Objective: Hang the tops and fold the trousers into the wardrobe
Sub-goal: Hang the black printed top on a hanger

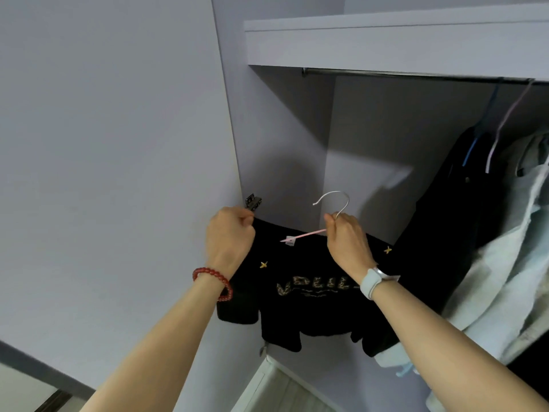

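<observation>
A black top (312,310) with gold lettering and small gold stars hangs on a pink hanger (303,235) with a pale hook (334,197). I hold it up in front of the open wardrobe. My left hand (230,237) grips the top's left shoulder. My right hand (346,240) pinches the hanger at the base of the hook. The hanging rail (386,73) runs under the shelf, well above the hook.
On the rail at the right hang a black garment (451,221) on a blue hanger and a pale blue-white garment (517,257) on a pink hanger. The wardrobe's side panel (258,138) with a metal hinge (253,201) stands at the left. A shelf (386,43) tops the hanging space.
</observation>
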